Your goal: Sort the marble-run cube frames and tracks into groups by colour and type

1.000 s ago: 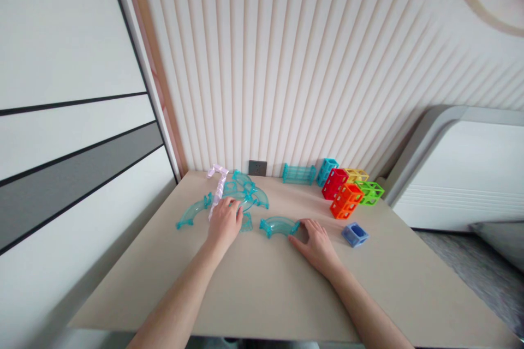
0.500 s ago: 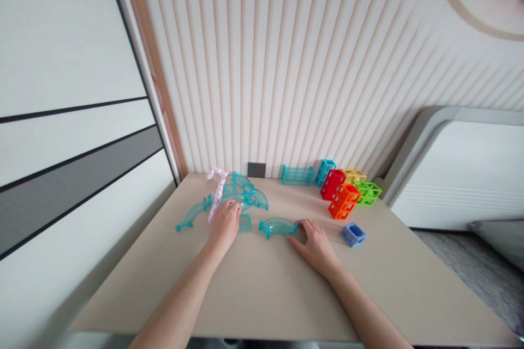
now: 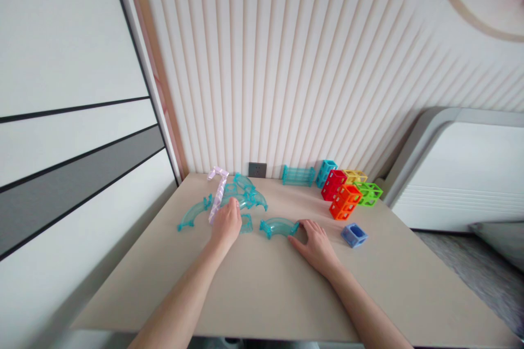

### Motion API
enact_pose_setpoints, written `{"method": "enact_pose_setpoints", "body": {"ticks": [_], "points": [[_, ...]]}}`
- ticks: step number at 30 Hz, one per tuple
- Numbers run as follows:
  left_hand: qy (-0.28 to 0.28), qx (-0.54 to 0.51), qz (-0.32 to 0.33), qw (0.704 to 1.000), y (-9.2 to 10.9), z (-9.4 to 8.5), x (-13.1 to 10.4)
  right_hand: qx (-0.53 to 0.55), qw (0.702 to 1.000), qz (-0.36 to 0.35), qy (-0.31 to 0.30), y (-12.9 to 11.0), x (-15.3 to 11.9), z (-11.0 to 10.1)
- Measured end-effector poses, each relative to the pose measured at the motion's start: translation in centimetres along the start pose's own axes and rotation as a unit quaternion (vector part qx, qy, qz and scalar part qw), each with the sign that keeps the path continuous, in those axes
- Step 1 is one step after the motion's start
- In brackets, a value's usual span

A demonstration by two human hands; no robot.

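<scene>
My left hand (image 3: 227,223) is closed in a pinch at the front of a pile of translucent teal curved tube pieces (image 3: 245,202). Its fingertips seem to be on a curved tube in that pile, though the hand hides the grip. My right hand (image 3: 315,242) rests on the table with thumb and fingers around the right end of another teal curved tube (image 3: 280,227). A flat teal square piece (image 3: 246,223) lies just right of my left hand. Left of it are a pale purple patterned strip (image 3: 219,196) and another curved tube (image 3: 194,212).
A straight teal piece (image 3: 298,176) stands near the wall. Right of it are teal (image 3: 326,173), red (image 3: 333,185), orange (image 3: 346,202), yellow (image 3: 355,176) and green (image 3: 369,194) open-frame blocks. A blue block (image 3: 354,235) lies nearer. The wall has a black socket (image 3: 257,169).
My left hand has lifted slightly, its fingers drawn together more, and the tube at the pile's right side has shifted a little. My right hand has stayed in place on its tube.
</scene>
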State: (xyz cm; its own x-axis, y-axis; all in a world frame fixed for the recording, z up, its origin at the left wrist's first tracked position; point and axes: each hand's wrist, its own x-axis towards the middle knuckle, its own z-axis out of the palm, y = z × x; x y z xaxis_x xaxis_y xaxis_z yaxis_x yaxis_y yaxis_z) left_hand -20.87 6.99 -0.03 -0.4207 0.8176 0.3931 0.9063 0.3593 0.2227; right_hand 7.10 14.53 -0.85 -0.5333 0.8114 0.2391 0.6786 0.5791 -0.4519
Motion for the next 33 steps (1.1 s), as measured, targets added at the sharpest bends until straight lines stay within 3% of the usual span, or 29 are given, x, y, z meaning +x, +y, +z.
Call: {"method": "enact_pose_setpoints", "body": {"ticks": [8,20,33], "points": [[0.038,-0.007,0.000,0.999,0.1,-0.6,-0.3,-0.008,1.000,0.000,0.006,0.0,0.0,-0.1],[0.016,0.025,-0.043,0.999,0.6,-2.2,-0.3,-0.007,1.000,-0.001,-0.002,-0.1,-0.1,-0.1],[0.043,0.073,-0.047,0.995,0.5,-2.6,0.7,-0.009,1.000,0.004,0.003,-0.3,0.0,-0.1]]}}
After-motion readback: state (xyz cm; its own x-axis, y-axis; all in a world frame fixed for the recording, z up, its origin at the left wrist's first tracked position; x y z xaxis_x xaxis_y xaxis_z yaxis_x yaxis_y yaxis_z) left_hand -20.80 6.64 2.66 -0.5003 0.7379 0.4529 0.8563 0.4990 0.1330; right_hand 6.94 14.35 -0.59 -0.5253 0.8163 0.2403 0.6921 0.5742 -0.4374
